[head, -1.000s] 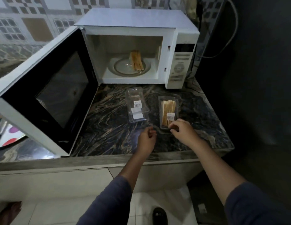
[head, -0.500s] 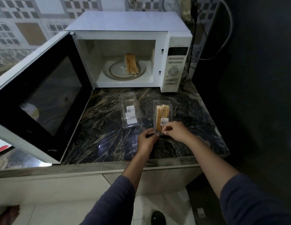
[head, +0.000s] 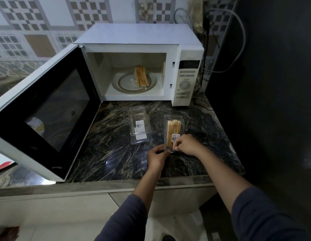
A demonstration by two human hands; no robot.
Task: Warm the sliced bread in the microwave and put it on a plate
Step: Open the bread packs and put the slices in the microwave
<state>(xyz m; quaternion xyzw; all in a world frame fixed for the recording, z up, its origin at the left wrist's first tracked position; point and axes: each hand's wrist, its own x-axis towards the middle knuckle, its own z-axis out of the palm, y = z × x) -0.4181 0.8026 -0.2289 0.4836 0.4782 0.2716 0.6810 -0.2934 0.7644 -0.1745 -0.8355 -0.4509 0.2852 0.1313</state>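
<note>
The left hand (head: 157, 156) and right hand (head: 186, 145) are pinching the bread box (head: 174, 126) at its near end, fingers curled. More bread (head: 141, 78) is sitting in the open microwave (head: 139, 40).

the person wears a long-sleeved top of plain, dull blue-grey cloth. the left sleeve (head: 123, 221) and the right sleeve (head: 266, 216) both end partway up the forearm, with soft folds gathered at the cuffs. beyond them the forearms, the wrists, the left hand (head: 157, 158) and the right hand (head: 187, 145) are bare.
</note>
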